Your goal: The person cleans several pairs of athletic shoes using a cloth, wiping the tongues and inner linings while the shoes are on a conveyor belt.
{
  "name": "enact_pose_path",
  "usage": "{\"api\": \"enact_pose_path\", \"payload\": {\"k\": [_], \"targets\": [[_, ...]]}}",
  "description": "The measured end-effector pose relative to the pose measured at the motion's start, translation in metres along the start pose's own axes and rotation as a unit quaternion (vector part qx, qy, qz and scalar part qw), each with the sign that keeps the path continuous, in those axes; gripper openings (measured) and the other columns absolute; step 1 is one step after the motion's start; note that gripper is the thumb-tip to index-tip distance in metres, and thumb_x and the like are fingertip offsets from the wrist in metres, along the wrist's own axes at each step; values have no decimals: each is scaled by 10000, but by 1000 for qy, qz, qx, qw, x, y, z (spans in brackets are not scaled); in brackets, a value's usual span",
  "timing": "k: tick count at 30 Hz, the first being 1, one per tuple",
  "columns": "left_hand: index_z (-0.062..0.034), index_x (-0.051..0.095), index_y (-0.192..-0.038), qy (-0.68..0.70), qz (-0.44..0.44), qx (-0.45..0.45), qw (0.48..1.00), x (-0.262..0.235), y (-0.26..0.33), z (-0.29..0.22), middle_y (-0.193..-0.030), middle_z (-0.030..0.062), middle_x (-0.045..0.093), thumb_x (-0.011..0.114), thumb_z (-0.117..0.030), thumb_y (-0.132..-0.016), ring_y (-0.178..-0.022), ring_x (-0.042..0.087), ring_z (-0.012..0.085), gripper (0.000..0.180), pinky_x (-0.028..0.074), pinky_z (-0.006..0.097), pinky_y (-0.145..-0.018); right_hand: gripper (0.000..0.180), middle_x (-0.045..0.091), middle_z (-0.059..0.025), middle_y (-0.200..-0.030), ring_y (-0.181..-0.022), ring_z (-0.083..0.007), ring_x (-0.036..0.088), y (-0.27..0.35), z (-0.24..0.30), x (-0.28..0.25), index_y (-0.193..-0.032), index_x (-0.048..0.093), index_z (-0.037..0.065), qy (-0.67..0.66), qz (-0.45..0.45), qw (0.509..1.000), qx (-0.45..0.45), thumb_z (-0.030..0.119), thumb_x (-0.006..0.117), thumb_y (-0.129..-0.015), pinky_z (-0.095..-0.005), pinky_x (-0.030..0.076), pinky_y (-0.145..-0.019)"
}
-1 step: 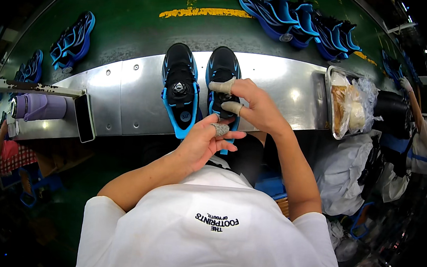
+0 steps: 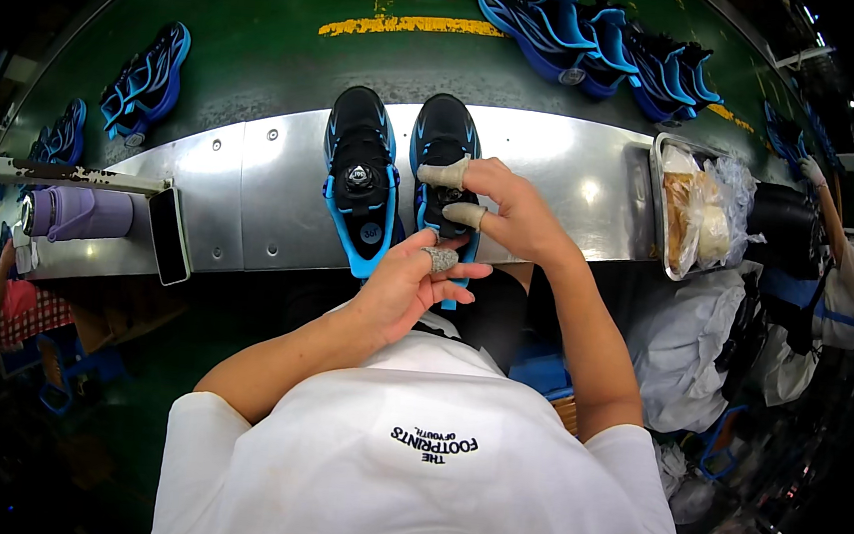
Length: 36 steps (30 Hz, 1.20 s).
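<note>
Two black sneakers with bright blue edging stand side by side on a metal ledge, toes pointing away from me. The left sneaker (image 2: 359, 176) has a round dial on its tongue and an open collar showing the insole. Both my hands are at the right sneaker (image 2: 445, 128). My right hand (image 2: 512, 208), with pale covers on its thumb and a finger, grips the tongue area around the dial. My left hand (image 2: 411, 281) is at the heel, thumb and index finger against the collar, other fingers loosely extended. A grey wrap covers one of its fingers. The heel is partly hidden.
Beyond the metal ledge (image 2: 283, 185) runs a green belt (image 2: 263, 53) carrying more sneakers (image 2: 556, 31). A purple bottle (image 2: 90, 215) and a phone (image 2: 169, 237) are at the left. On the right sits a metal tray (image 2: 661, 200) with plastic-wrapped contents. Another person's hand (image 2: 812, 169) reaches in at far right.
</note>
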<state>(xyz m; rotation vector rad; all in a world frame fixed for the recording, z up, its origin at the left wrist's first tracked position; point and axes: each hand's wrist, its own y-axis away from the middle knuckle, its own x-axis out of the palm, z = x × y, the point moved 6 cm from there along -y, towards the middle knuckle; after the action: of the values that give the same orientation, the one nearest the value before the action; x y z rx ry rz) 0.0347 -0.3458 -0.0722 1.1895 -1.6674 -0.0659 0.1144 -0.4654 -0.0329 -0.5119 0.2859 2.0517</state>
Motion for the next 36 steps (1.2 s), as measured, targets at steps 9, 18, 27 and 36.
{"api": "enact_pose_path", "payload": {"k": [9, 18, 27, 36], "targets": [[25, 496, -1343, -201, 46, -127, 970, 2, 14, -19, -1347, 147, 530, 489, -92, -979, -1045, 656, 233, 382, 568, 299, -774, 386, 658, -67, -1005, -964, -263, 533, 9, -5, 19, -1134, 723, 135, 85, -172, 981, 15, 184, 754, -753, -357, 435, -884], [-38, 673, -1115, -650, -221, 367, 627, -44, 17, -118, -919, 56, 551, 736, -38, -808, -742, 519, 147, 313, 441, 259, -683, 326, 687, -61, -992, -941, -240, 564, -4, 6, 4, -1177, 694, 110, 25, -167, 986, -2, 147, 693, -853, -353, 441, -881], [-68, 666, -1158, -640, -53, 280, 713, -44, 12, -123, -929, 9, 532, 686, 15, -805, -742, 458, 102, 363, 414, 249, -679, 251, 698, -51, -962, -910, -236, 577, -5, 3, 0, -1126, 715, 106, 12, -170, 985, 10, 115, 650, -884, -343, 462, -851], [-56, 618, -1169, -640, -126, 324, 685, -40, 19, -131, -905, 20, 505, 663, 24, -774, -763, 458, 136, 405, 432, 254, -765, 257, 706, -63, -1034, -954, -163, 614, -2, 3, -4, -1170, 703, 59, 18, -144, 989, 21, 46, 619, -928, -285, 479, -870]]}}
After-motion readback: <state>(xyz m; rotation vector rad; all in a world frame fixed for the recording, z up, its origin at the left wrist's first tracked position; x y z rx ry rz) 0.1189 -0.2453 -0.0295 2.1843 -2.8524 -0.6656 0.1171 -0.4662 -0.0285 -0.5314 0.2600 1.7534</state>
